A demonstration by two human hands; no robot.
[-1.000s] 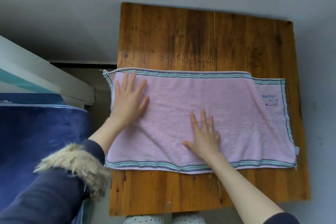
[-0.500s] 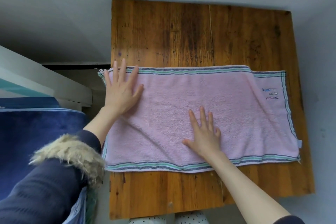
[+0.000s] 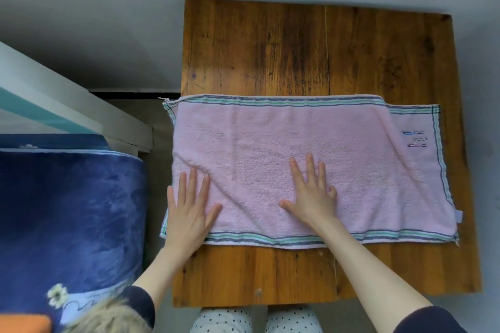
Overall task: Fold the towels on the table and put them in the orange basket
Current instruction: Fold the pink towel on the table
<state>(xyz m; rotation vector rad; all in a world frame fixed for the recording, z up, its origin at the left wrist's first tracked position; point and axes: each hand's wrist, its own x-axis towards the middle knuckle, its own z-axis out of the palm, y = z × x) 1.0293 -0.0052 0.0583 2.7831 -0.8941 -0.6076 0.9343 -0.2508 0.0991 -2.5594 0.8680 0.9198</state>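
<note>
A pink towel (image 3: pixel 270 143) with green and dark striped edges lies folded lengthwise across the wooden table (image 3: pixel 297 48). Its upper layer stops short at the right, leaving a strip of the lower layer with small embroidery showing. My left hand (image 3: pixel 189 211) lies flat with fingers straight on the towel's near left corner. My right hand (image 3: pixel 313 192) presses flat on the towel near its middle, close to the near edge. An orange patch (image 3: pixel 24 323) shows at the bottom left corner; whether it is the basket I cannot tell.
A dark blue blanket (image 3: pixel 70 211) with a daisy print covers a bed to the left of the table. A white frame rail (image 3: pixel 67 105) runs diagonally behind it. Grey floor surrounds the table. Dotted trouser legs (image 3: pixel 254 322) show under the near edge.
My left hand has slid from the towel's far left corner down to its near left corner. My right hand has stayed flat near the middle.
</note>
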